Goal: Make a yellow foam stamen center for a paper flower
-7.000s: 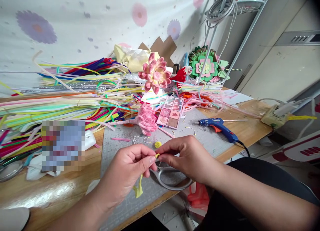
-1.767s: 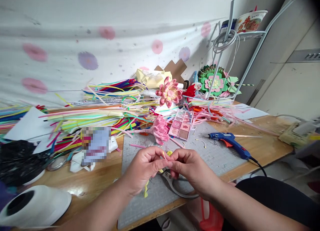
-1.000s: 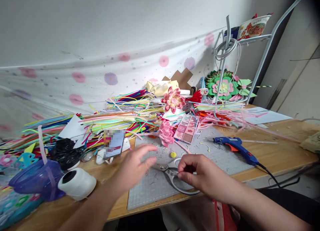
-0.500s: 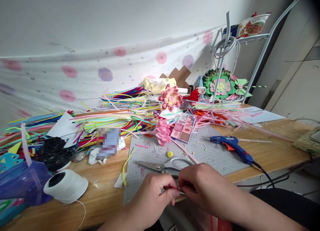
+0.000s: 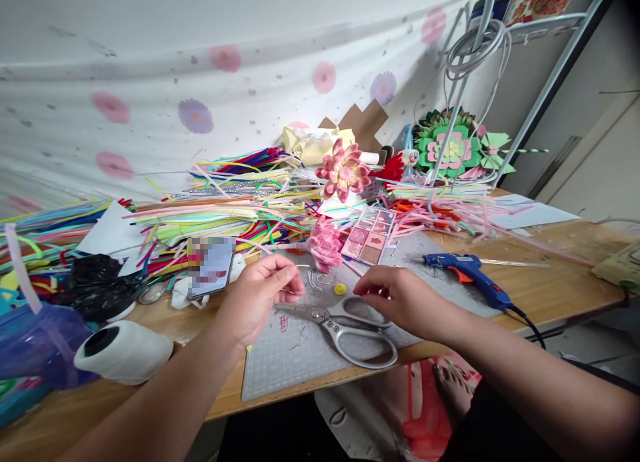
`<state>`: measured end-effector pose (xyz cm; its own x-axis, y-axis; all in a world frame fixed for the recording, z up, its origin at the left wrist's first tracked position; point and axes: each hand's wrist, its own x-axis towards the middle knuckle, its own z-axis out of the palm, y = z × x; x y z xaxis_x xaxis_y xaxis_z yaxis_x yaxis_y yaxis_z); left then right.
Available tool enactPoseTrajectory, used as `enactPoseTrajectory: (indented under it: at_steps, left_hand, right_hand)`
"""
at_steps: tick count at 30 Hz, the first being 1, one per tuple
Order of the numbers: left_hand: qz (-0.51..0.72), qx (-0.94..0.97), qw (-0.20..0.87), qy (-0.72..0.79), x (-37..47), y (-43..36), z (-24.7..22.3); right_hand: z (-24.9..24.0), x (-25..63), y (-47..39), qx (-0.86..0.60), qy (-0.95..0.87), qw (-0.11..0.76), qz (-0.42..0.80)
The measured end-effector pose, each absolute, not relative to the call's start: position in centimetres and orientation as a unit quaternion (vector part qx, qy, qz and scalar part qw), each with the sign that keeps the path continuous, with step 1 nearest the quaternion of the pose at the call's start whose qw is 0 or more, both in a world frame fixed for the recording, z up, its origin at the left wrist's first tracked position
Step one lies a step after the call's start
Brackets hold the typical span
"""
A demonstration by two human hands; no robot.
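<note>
My left hand is raised over the mat's left part, thumb and fingers pinched together. A thin pale piece shows by its fingertips, but I cannot tell what it is. My right hand hovers above the scissors' upper handle, fingers loosely bent and apart, with nothing seen in them. The grey-handled scissors lie on the grey cutting mat, blades to the left. Between my hands sit a small yellow disc and thin white snippets. Behind them lies a fluffy pink flower.
A blue glue gun rests at right, its cord trailing off the edge. Pipe cleaners pile along the back beside a makeup palette and a petalled flower. At left are a phone, thread spool and black bag.
My hands have parted and moved from the table's front edge forward over the mat, left hand to the left. The scissors' handles are now uncovered. The view has tilted down.
</note>
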<state>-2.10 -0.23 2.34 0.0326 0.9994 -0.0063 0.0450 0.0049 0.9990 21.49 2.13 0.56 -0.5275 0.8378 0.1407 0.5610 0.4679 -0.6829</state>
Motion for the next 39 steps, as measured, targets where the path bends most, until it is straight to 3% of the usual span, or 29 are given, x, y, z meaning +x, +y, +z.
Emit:
enactPoseTrajectory:
  at_steps: [11, 16, 21, 29, 33, 36, 39]
  left_hand:
    - [0.53, 0.493, 0.532, 0.439, -3.8, 1.0, 4.5]
    - [0.468, 0.497, 0.577, 0.447, -1.4, 1.1, 3.1]
    - [0.429, 0.53, 0.573, 0.456, 0.3, 1.3, 1.6]
    - [0.566, 0.504, 0.43, 0.49, -6.3, 2.9, 3.9]
    - [0.492, 0.562, 0.305, 0.59, -9.2, 1.9, 3.2]
    - [0.505, 0.505, 0.364, 0.598, -9.7, 1.0, 2.1]
    - [0.548, 0.455, 0.408, 0.572, -9.6, 0.4, 1.7]
  right_hand:
    - [2.1, 21.1, 4.3, -0.431, -0.786, 0.282, 0.342]
    - [1.3, 19.7, 3.6, -0.358, -0.715, 0.343, 0.494]
    - [0.6, 17.3, 3.2, -0.349, -0.633, 0.338, 0.603]
    - [1.7, 20.9, 4.3, -0.435, -0.71, 0.276, 0.48]
    - [1.3, 20.7, 4.4, -0.433, -0.786, 0.238, 0.372]
    - [1.0, 17.0, 4.7, -0.334, -0.883, 0.223, 0.243]
    - [0.8, 11.3, 5.7, -0.235, -0.958, 0.153, 0.066]
